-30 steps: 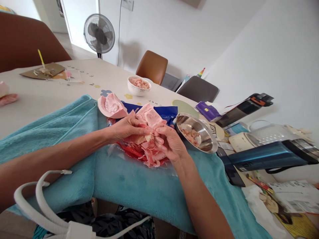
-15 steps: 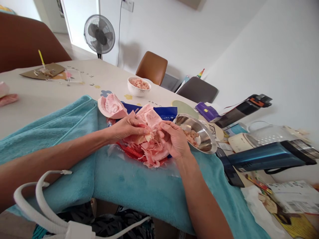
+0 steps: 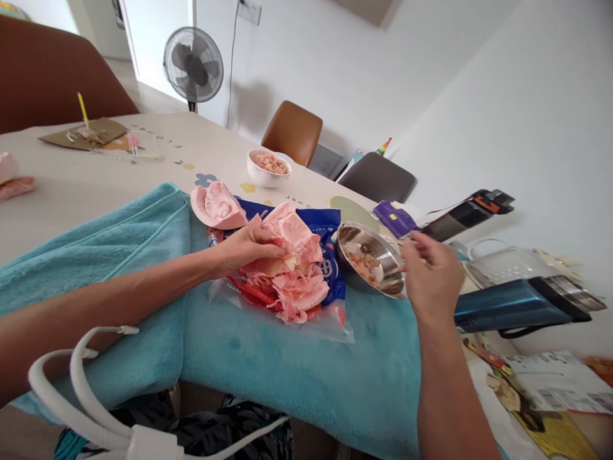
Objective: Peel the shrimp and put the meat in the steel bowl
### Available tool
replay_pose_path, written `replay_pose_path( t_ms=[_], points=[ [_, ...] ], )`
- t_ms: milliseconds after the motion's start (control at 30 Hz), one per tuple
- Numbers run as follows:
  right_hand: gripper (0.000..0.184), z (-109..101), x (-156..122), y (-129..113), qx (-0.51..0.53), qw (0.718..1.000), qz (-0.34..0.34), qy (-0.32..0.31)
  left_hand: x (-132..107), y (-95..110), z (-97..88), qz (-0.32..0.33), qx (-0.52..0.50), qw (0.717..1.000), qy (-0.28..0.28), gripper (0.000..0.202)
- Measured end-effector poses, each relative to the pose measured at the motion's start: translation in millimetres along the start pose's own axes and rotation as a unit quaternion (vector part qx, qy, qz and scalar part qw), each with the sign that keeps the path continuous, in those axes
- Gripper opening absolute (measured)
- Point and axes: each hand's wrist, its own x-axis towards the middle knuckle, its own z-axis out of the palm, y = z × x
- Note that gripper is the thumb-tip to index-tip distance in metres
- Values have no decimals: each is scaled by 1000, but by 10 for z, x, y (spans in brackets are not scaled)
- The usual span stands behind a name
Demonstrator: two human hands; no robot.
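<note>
Pink peel (image 3: 301,291): on the turquoise towel (image 3: 287,364), over a blue-and-red plastic bag (image 3: 334,281), lying in one loose heap. By the right rim of the steel bowl (image 3: 382,250), hovering with curled right hand (image 3: 431,275); not being able to tell whether gripping something. With left hand (image 3: 256,246), pinching a pale piece (image 3: 290,260) at the heap.

So the left hand (image 3: 253,248) has a pale piece (image 3: 290,262) pinched at the thumb, right over a messy pile of pink peel (image 3: 301,291) on a blue and red plastic bag (image 3: 318,218). Right hand (image 3: 433,275) is out by the rim of a metal bowl (image 3: 393,282) with bits inside — can't tell if its curled fingers hold anything. Teal towel (image 3: 297,370) underneath, white bowl (image 3: 268,177) of pinkish pieces farther back — plus a fan (image 3: 194,64) behind the table (image 3: 163,172).
</note>
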Motion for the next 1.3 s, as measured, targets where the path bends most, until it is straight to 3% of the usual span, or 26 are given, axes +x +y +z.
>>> replay_pose_path(
  t_ms=[67,133,267,333,400,533,767,1067,1300],
  points=[
    [23,-42,14,90,-119,986,-8,-119,-3,7,5,-3,-2,1000,3,13],
    [23,-55,17,113,-160,977,3,-143,-9,13,10,-1,-5,1000,10,12],
    [25,-22,-42,-50,-63,998,13,-12,-20,12,10,4,-3,1000,9,12],
    [24,37,-129,-224,7,1000,7,3,-25,12,7,5,-6,1000,1,14],
    [23,131,-253,-423,101,994,18,-37,-28,16,5,7,-12,1000,-8,16],
    [23,382,-512,-753,236,952,24,-194,-27,25,10,1,-21,999,-25,16],
    [24,622,-621,-920,293,912,8,-288,-24,26,3,23,9,1000,-17,17],
    [13,641,-662,-895,293,914,10,-281,-16,-16,-10,28,17,999,-33,21],
    [11,677,-706,-871,234,937,-71,-248,-7,-8,-4,26,43,999,-14,20]
  ],
)
